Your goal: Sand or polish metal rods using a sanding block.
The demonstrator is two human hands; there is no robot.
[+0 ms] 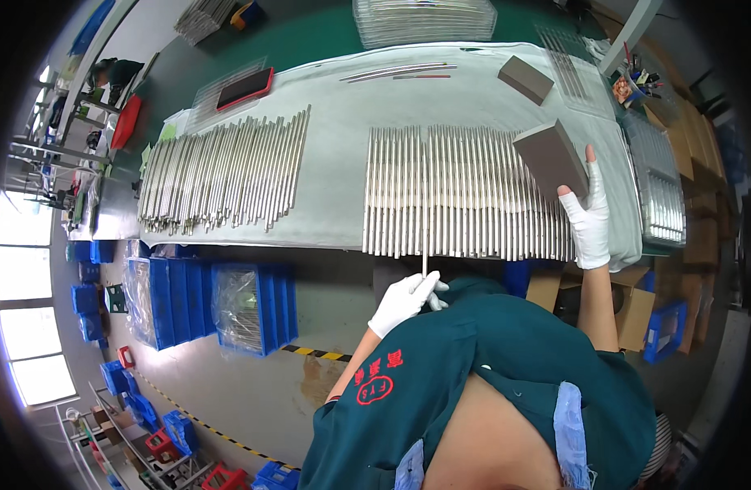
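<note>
My left hand, in a white glove with bare fingertips, pinches the near end of a metal rod at the table's front edge. That rod sticks out toward me from a neat row of silvery rods lying side by side. In a similar glove, my right hand grips a grey-brown rectangular block between thumb and fingers. The block is tilted over the right end of the row. Whether it touches the rods I cannot tell.
Another row of rods lies on the cloth-covered table at left. Behind it is a red-edged dark device. A second block and a few loose thin rods lie farther back. Clear plastic trays stand at right, blue crates below left.
</note>
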